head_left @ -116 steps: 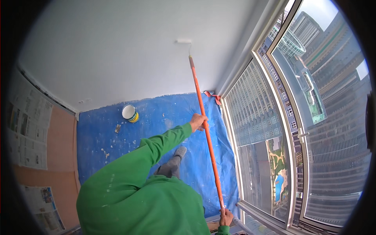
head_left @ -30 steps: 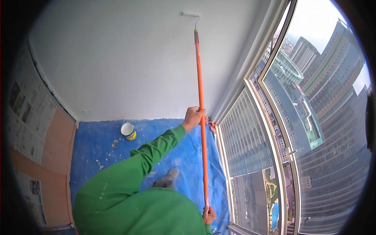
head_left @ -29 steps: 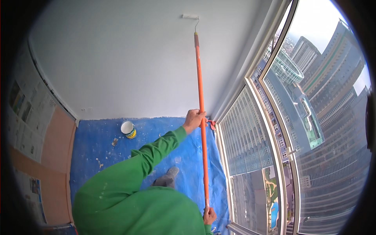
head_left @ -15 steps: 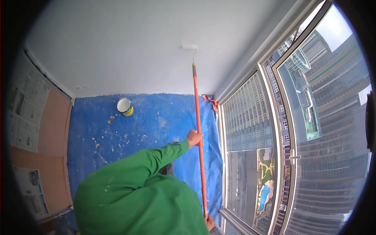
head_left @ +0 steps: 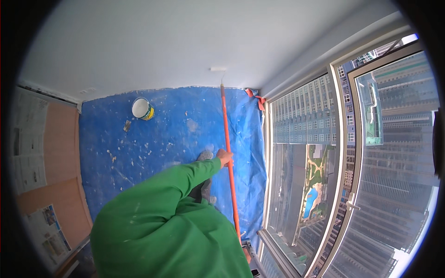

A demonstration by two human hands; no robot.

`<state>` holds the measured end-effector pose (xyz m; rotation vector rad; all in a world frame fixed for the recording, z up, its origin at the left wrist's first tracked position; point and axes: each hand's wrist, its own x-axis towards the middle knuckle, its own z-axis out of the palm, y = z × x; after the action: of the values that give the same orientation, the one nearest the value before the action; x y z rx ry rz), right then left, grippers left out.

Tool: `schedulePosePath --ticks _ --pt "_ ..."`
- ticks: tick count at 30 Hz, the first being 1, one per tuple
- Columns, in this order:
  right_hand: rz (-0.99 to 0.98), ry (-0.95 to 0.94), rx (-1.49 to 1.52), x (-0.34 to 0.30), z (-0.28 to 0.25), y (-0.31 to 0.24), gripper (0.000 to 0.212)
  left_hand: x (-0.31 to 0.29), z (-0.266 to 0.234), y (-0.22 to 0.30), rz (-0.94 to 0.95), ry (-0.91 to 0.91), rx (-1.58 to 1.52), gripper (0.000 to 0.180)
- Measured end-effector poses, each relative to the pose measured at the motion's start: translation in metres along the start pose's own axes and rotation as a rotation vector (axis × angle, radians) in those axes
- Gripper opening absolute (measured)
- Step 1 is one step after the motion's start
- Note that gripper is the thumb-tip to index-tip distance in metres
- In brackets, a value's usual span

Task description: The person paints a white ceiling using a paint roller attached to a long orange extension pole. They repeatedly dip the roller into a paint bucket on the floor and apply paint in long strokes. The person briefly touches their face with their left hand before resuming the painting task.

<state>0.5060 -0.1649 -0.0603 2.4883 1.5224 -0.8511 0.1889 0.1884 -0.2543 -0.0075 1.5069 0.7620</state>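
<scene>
Roller low on wall, pole gripped by left hand

Left hand [head_left: 225,158]: fingers wrapped around the orange pole [head_left: 226,125], partway along it. Right hand [head_left: 247,254]: at the pole's near end, mostly hidden behind the green sleeve; cannot tell whether its fingers close on the pole. Pole runs away from the body, slanting slightly left. At its far end the white roller [head_left: 218,69] lies level at the wall [head_left: 162,46], just above the edge of the blue sheet [head_left: 97,148]; actual contact not resolvable.

Step, as judged: rolling the low part of the wall. Next move probably calls for reversing the stroke upward before the roller meets the sheet, with even pressure and the roller kept level.

Farther out: bucket [head_left: 149,113] upright on the sheet, left of the pole, pale inside; paint level unclear. Red scrap [head_left: 256,98] near the corner. Window [head_left: 345,116] along the right.
</scene>
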Motion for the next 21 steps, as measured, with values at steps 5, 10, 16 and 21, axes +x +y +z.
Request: schedulePosePath --ticks 5,10,16,21 --pt "0.096 -0.069 -0.08 0.023 -0.004 -0.07 0.051 0.045 -0.007 0.005 -0.091 0.027 -0.043 0.028" --pt "0.103 -0.131 -0.217 0.074 -0.01 -0.153 0.053 0.057 -0.009 0.004 -0.179 0.017 -0.029 0.028" --pt "0.117 -0.12 -0.223 0.1 -0.005 -0.222 0.052 0.063 -0.012 0.005 -0.225 0.04 -0.082 0.031" --pt "0.13 -0.126 -0.188 0.064 -0.022 -0.17 0.05 0.026 -0.017 0.027 -0.19 -0.01 -0.062 0.034"
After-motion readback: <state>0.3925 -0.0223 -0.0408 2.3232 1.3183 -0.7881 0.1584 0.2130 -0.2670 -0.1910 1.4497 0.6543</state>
